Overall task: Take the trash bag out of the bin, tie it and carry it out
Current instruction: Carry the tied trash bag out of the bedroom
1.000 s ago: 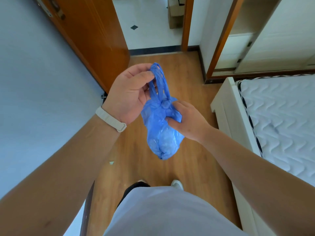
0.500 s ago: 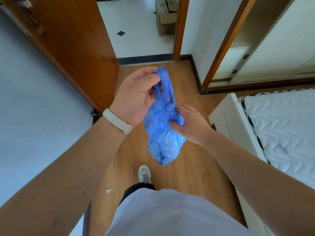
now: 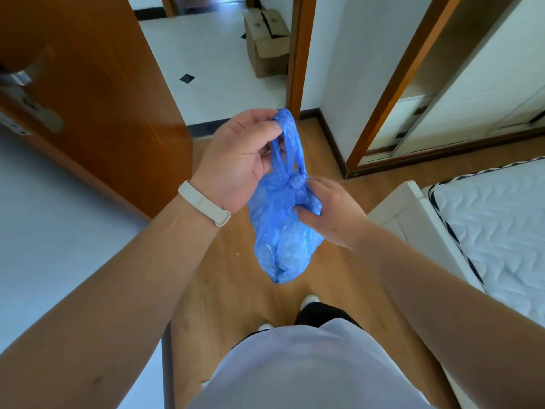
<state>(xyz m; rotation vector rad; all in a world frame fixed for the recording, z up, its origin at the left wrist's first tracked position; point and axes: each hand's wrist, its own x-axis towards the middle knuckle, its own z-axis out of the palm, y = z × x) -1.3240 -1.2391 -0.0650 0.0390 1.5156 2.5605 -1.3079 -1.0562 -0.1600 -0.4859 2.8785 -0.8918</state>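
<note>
Head view: the small knotted blue plastic trash bag (image 3: 280,231) hangs lengthwise below the left hand (image 3: 239,160) pinching its loops, right hand (image 3: 327,211) apparently gripping beside the knot, doorway ahead

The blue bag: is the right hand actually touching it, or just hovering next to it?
Touching. The head view shows the right hand pinching the blue bag just below its knot, fingers pressed into the plastic.

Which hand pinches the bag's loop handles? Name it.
The left hand, with the white wristband, pinches the loops above the knot; the right hand grips the blue bag below it.
</note>
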